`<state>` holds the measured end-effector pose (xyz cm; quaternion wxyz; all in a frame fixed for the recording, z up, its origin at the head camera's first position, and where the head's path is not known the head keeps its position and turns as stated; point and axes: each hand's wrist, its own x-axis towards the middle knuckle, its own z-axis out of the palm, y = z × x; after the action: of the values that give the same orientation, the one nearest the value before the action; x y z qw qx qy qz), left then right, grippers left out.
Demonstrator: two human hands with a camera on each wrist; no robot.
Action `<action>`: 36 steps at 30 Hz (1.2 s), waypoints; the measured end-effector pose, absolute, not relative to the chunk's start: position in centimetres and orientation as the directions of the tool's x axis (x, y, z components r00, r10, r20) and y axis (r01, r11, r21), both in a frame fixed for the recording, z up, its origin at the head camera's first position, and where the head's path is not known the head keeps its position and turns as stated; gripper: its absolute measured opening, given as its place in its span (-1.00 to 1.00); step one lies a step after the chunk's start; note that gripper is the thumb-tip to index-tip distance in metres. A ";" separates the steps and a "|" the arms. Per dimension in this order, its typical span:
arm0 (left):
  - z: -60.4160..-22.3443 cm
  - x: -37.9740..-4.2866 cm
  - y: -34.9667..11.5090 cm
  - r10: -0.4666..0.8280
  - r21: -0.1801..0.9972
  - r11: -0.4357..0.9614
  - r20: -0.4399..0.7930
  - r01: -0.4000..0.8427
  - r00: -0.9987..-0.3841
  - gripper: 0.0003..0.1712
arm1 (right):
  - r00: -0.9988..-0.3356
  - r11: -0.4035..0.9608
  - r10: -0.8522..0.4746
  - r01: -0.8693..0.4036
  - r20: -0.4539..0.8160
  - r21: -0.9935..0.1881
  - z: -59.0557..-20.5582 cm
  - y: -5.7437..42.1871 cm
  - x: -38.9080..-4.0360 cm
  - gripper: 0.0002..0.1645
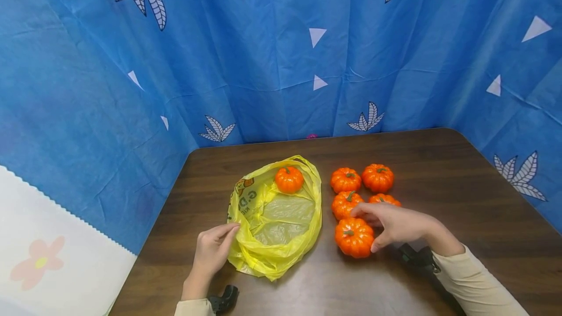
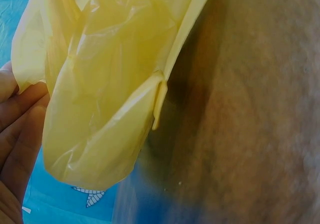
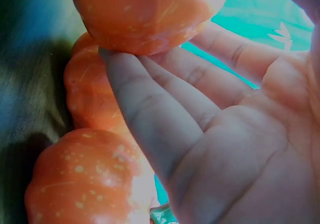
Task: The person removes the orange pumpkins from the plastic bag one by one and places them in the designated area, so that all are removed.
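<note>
A yellow plastic bag (image 1: 307, 228) lies with its mouth spread open, and one small orange pumpkin (image 1: 289, 180) sits inside near its far side. At the bag's near left rim, my left hand (image 1: 212, 247) pinches the thin plastic (image 2: 110, 84) between thumb and fingers. To the right of the bag, my right hand (image 1: 401, 226) grips the nearest pumpkin (image 1: 353, 239), thumb on its near right side and fingers at its far side. The right wrist view shows the fingers (image 3: 155, 109) against the underside of this pumpkin (image 3: 150, 14).
Several more pumpkins (image 1: 378, 178) stand grouped just beyond the right hand, one partly hidden by it. All rest on a dark wooden table (image 1: 439, 174). Blue patterned curtains (image 1: 281, 62) hang behind, and a white cloth (image 1: 52, 257) hangs at the left.
</note>
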<state>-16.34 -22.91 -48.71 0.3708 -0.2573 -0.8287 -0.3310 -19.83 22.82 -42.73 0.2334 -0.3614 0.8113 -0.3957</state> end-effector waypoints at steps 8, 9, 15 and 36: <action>-48.8 -16.2 -23.0 0.180 0.356 0.651 0.786 0.671 -0.592 -0.72 | -0.630 0.460 -0.768 -0.417 -0.116 -0.784 -42.9 22.6 -19.9 -0.20; -48.8 -16.3 -23.0 0.180 0.357 0.650 0.785 0.671 -0.593 -0.72 | -0.629 0.463 -0.768 -0.414 -0.121 -0.784 -42.9 22.6 -19.9 -0.20; -48.7 -16.3 -22.9 0.183 0.352 0.651 0.787 0.672 -0.590 -0.72 | -0.627 0.498 -0.764 -0.425 -0.150 -0.756 -42.8 22.3 -19.9 -0.22; -48.6 -16.4 -22.9 0.180 0.359 0.651 0.783 0.669 -0.595 -0.72 | -0.637 0.575 -0.751 -0.501 -0.175 -0.646 -43.1 22.2 -19.8 -0.21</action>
<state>-16.41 -22.89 -48.61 0.3703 -0.2559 -0.8296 -0.3305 -19.80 22.23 -43.13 0.2212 -0.3644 0.8594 -0.2823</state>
